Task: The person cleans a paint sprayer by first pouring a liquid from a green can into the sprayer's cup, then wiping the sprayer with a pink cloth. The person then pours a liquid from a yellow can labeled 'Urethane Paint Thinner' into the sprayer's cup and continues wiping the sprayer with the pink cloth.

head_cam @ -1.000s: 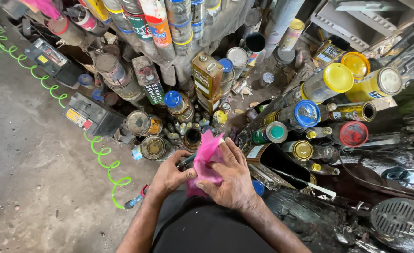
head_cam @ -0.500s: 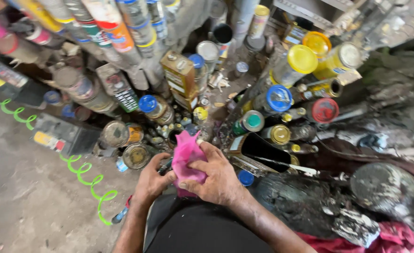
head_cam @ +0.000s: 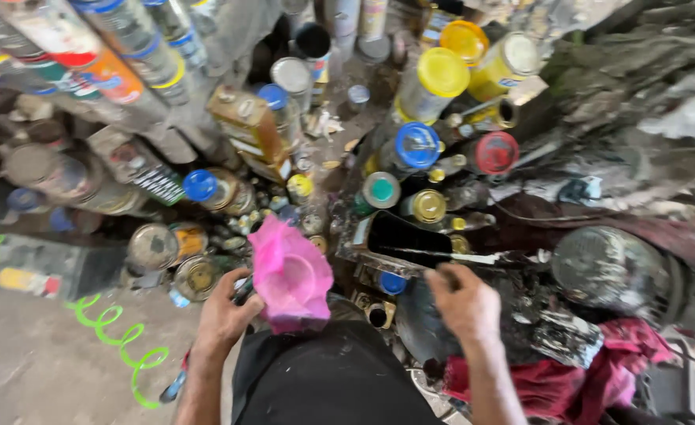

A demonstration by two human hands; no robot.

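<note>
My left hand (head_cam: 225,315) grips a bright pink cloth (head_cam: 291,275), bunched around something I cannot make out, just above my dark-clad knee (head_cam: 324,378). My right hand (head_cam: 465,303) is off the cloth, out to the right with its fingers curled and nothing in it. It hovers over a grimy black tray (head_cam: 406,236) with a thin rod lying across it. A mass of dirty cans and bottles fills the floor in front of both hands.
Yellow-capped cans (head_cam: 442,75), a blue-lidded can (head_cam: 416,145) and a red-lidded can (head_cam: 495,152) stand behind the tray. A green coiled hose (head_cam: 123,346) lies on the concrete at left. A red rag (head_cam: 591,378) and a round metal part (head_cam: 607,267) sit at right.
My right hand has let go of the pink cloth and moved right toward the black tray. The left hand keeps holding the cloth. The view has shifted to the right.
</note>
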